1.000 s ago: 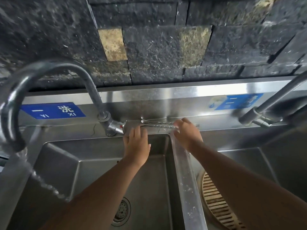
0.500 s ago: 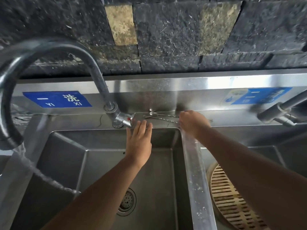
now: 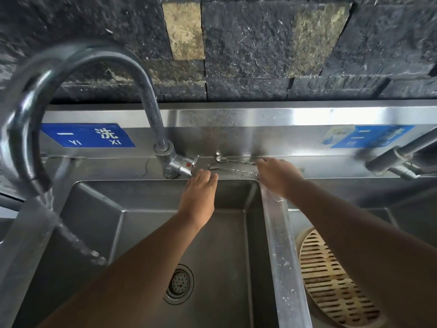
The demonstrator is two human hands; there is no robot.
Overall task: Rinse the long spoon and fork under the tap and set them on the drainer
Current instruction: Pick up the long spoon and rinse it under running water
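Just right of the tap [image 3: 175,162] my left hand [image 3: 199,192] lies open, fingers straight, while my right hand [image 3: 277,176] covers the long spoon [image 3: 222,158] and fork [image 3: 299,169], grip unclear.

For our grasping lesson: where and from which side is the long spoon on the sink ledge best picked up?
I'd pinch the long spoon mid-shaft from above and in front: it lies flat along the ledge, close to the backsplash, thin twisted shaft exposed.
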